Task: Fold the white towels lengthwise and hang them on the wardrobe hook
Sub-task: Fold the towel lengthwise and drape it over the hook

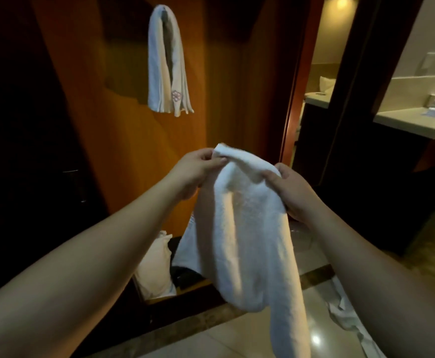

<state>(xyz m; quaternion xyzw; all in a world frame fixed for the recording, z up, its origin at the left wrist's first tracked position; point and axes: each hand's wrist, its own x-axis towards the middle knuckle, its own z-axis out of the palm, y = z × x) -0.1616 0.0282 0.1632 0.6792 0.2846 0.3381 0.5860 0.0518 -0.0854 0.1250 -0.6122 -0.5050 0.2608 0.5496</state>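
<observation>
Your forearms reach out, and both hands pinch the top of a thick, fluffy white towel [247, 228]: left hand [200, 169] at its corner, right hand [291, 192] curled round the edge. It droops in a soft, narrow fold toward the glossy floor [237, 339]. One hung towel [167, 65] already drapes high on the wooden wardrobe [123, 130]; yours looks folded but still needs hanging.
</observation>
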